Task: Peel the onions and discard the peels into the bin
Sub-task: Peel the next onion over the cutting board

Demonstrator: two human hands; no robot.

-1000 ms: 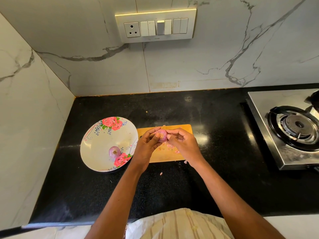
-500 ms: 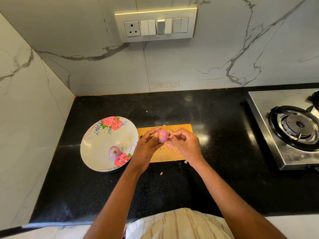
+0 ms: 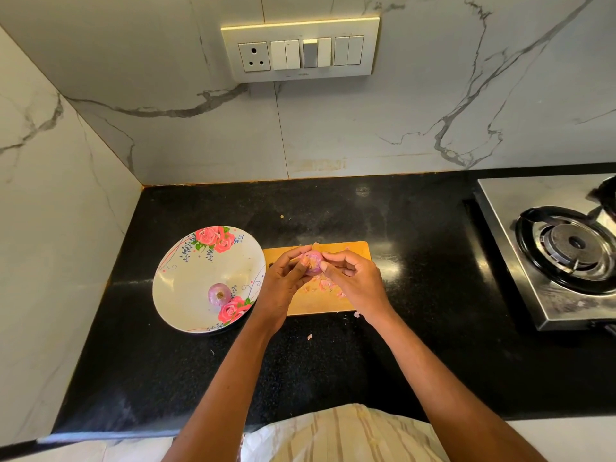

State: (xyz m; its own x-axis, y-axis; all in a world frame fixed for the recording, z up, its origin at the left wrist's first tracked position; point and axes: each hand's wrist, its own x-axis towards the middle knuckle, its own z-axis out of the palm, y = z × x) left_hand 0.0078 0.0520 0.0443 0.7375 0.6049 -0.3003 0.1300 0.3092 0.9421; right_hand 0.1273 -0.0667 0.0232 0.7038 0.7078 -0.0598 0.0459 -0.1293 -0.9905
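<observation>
A small pink onion [image 3: 311,262] is held above the wooden cutting board [image 3: 358,250]. My left hand [image 3: 283,281] grips it from the left. My right hand [image 3: 355,283] has its fingertips curled against the onion's right side. Loose pink peel bits [image 3: 325,285] lie on the board under my hands. A second small purple onion [image 3: 219,295] sits in the floral bowl [image 3: 186,285] to the left. No bin is in view.
A steel gas stove [image 3: 550,258] stands at the right on the black counter [image 3: 416,235]. Marble walls close off the back and left. A switch panel [image 3: 300,50] hangs on the back wall. Peel scraps [image 3: 356,315] lie on the counter by the board.
The onion has been turned a little between my fingers, its cut end facing up more. Both hands stay over the board in nearly the same place.
</observation>
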